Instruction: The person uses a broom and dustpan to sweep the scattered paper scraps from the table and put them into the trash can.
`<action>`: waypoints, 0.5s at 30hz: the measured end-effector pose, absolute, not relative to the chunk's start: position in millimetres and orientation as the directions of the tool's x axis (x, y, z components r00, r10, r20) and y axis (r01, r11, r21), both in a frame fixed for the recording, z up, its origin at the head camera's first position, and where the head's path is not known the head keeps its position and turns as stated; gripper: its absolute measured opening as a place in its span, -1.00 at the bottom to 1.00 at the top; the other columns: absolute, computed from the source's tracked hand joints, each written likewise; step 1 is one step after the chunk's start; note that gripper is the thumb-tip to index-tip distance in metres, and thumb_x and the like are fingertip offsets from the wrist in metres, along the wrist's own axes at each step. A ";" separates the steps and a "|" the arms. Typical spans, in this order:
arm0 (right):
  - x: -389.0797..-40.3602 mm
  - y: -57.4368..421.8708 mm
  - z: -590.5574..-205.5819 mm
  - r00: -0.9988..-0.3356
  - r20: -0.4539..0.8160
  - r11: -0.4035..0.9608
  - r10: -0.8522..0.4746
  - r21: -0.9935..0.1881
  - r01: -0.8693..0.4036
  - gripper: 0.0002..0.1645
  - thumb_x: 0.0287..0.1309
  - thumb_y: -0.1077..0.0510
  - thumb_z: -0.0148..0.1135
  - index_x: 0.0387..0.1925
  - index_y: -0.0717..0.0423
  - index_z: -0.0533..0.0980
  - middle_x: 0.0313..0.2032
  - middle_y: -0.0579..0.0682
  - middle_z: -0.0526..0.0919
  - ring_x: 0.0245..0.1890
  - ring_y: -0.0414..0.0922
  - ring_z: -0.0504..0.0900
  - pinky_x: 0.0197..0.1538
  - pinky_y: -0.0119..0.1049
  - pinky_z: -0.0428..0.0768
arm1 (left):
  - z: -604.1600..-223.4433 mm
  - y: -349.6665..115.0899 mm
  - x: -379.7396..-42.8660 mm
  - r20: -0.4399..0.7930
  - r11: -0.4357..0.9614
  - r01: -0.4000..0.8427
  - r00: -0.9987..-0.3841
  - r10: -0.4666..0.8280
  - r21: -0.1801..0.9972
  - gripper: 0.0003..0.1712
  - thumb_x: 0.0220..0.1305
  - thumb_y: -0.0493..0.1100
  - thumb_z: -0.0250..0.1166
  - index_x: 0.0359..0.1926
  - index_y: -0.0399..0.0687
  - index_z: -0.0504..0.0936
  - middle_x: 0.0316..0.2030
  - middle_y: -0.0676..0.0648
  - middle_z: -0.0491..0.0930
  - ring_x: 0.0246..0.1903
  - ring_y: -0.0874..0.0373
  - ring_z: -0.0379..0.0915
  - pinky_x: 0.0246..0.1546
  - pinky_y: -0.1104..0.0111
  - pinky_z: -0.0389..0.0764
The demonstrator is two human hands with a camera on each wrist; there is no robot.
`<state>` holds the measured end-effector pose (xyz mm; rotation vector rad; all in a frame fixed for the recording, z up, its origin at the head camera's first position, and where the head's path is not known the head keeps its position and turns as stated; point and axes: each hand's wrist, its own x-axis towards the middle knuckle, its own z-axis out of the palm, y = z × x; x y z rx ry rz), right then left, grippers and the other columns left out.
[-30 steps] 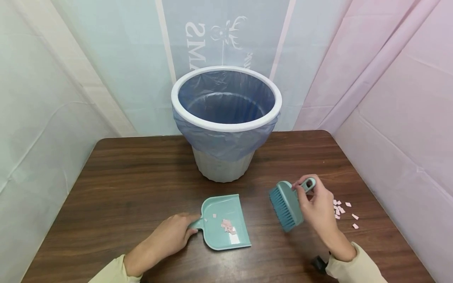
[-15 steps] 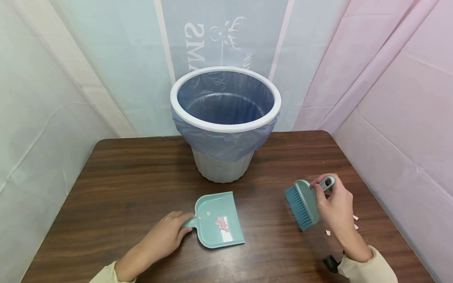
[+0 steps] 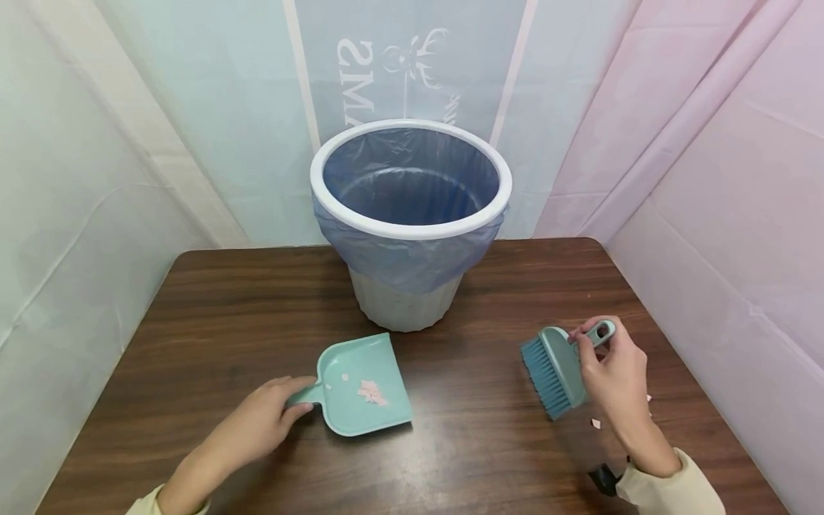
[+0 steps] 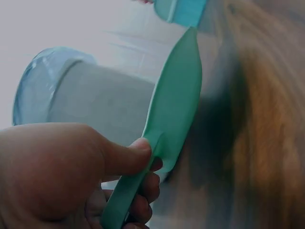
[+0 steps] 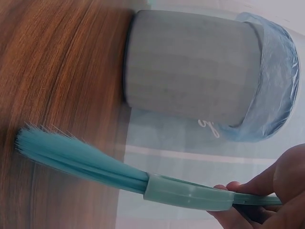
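Note:
My left hand [image 3: 260, 418] grips the handle of a mint-green dustpan [image 3: 350, 418], thumb on top and fingers curled beneath in the left wrist view. A small heap of pale pink paper scraps [image 3: 371, 392] lies on the pan, with a few single bits near its handle end. The pan seems a little above the table, over a dark shadow. At the right, my right hand [image 3: 616, 375] pinches the handle of a matching hand brush [image 3: 565, 361]. Its teal bristles [image 5: 76, 155] point left and down. Another scrap [image 3: 596, 423] lies beside the brush; others are mostly hidden behind that hand.
A pale wastebasket [image 3: 410, 232] with a white rim and translucent blue bag stands at the back middle of the dark wooden table [image 3: 244, 307]. Light cloth walls [image 3: 727, 214] enclose the table on the left, back and right.
My left hand has drawn the dustpan to the left and slightly away, with the scraps on it. My right hand has shifted the brush right, now covering most loose scraps.

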<state>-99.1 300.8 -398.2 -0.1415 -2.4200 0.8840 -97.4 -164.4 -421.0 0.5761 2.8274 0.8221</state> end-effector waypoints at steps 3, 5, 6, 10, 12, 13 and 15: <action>-99.4 300.5 -398.4 -0.843 0.457 0.777 0.283 -0.624 -0.078 -0.91 0.19 0.32 0.15 -0.26 0.14 0.44 -0.39 -0.06 0.66 -0.43 -0.49 0.55 -0.52 -0.65 0.40 | -414.3 -178.1 -98.0 -0.041 0.784 0.297 -0.925 0.378 0.545 -0.60 0.23 -0.21 0.26 0.08 -0.22 0.54 -0.09 -0.11 0.60 -0.04 -0.05 0.50 -0.04 0.02 0.51; -99.3 300.3 -398.4 -0.843 0.456 0.779 0.286 -0.623 -0.073 -0.90 0.19 0.32 0.15 -0.26 0.14 0.43 -0.39 -0.06 0.66 -0.43 -0.50 0.54 -0.52 -0.64 0.39 | -409.9 -187.1 -98.1 -0.038 0.785 0.294 -0.927 0.374 0.546 -0.59 0.23 -0.21 0.26 0.09 -0.25 0.52 -0.09 -0.14 0.59 -0.06 -0.05 0.52 -0.06 0.03 0.53; -99.3 300.2 -398.4 -0.843 0.456 0.779 0.286 -0.622 -0.072 -0.90 0.19 0.32 0.15 -0.26 0.14 0.43 -0.39 -0.06 0.66 -0.43 -0.49 0.54 -0.52 -0.64 0.39 | -407.4 -191.4 -98.4 -0.034 0.784 0.293 -0.928 0.371 0.548 -0.58 0.23 -0.22 0.25 0.10 -0.26 0.51 -0.07 -0.16 0.59 -0.05 -0.08 0.52 -0.06 0.01 0.53; -99.4 300.5 -398.1 -0.841 0.459 0.782 0.287 -0.619 -0.071 -0.90 0.18 0.33 0.15 -0.27 0.14 0.43 -0.39 -0.05 0.66 -0.44 -0.50 0.54 -0.53 -0.64 0.39 | -395.9 -206.4 -100.7 -0.039 0.789 0.273 -0.936 0.351 0.551 -0.55 0.25 -0.21 0.23 0.14 -0.30 0.47 -0.01 -0.27 0.55 -0.02 -0.19 0.49 -0.06 -0.04 0.51; -99.5 300.9 -397.8 -0.840 0.459 0.782 0.288 -0.619 -0.070 -0.90 0.18 0.33 0.15 -0.26 0.14 0.43 -0.39 -0.04 0.66 -0.44 -0.52 0.52 -0.55 -0.63 0.38 | -389.9 -213.3 -103.3 -0.047 0.797 0.258 -0.941 0.336 0.547 -0.53 0.27 -0.21 0.22 0.16 -0.31 0.44 0.01 -0.30 0.53 -0.01 -0.23 0.47 -0.06 -0.06 0.50; -99.5 301.1 -397.6 -0.840 0.458 0.783 0.289 -0.619 -0.069 -0.90 0.18 0.33 0.15 -0.26 0.14 0.43 -0.39 -0.04 0.66 -0.43 -0.53 0.52 -0.55 -0.63 0.38 | -386.7 -216.7 -104.9 -0.051 0.803 0.251 -0.943 0.329 0.541 -0.53 0.28 -0.20 0.21 0.17 -0.32 0.43 0.02 -0.31 0.52 0.00 -0.24 0.46 -0.05 -0.07 0.49; -99.5 301.4 -397.0 -0.839 0.458 0.782 0.292 -0.619 -0.066 -0.90 0.18 0.34 0.14 -0.26 0.15 0.43 -0.39 -0.04 0.66 -0.43 -0.55 0.50 -0.55 -0.62 0.37 | -381.0 -223.5 -108.8 -0.058 0.810 0.245 -0.944 0.324 0.532 -0.51 0.30 -0.19 0.19 0.19 -0.34 0.41 0.02 -0.31 0.52 0.00 -0.24 0.46 -0.07 -0.08 0.50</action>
